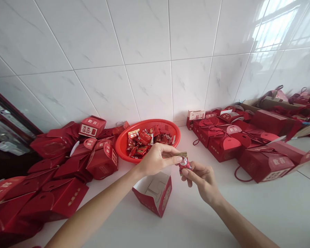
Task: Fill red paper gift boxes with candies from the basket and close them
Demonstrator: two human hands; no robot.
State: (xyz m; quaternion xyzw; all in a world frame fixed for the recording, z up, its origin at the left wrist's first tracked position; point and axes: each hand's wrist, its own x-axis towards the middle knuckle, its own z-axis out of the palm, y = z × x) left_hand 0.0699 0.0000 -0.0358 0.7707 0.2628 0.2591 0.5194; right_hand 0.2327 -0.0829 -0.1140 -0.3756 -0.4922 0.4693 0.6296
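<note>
Between my two hands are small wrapped candies (185, 163), red and gold with a pale round patch; how many there are I cannot tell. My left hand (158, 159) pinches them from the left with thumb and fingers. From the lower right, my right hand (201, 177) grips them too, fingers curled underneath. Just below and left of the hands, a red cardboard box (155, 194) stands open, its white inside showing. Behind my left hand is a red plastic basket (174, 132) holding several wrapped candies (144, 138).
Red boxes (103, 158) crowd the table on the left, some stacked. More red boxes (227, 144) with cord handles stand in rows at the right. A white tiled wall (150, 86) rises behind the white table (196, 220).
</note>
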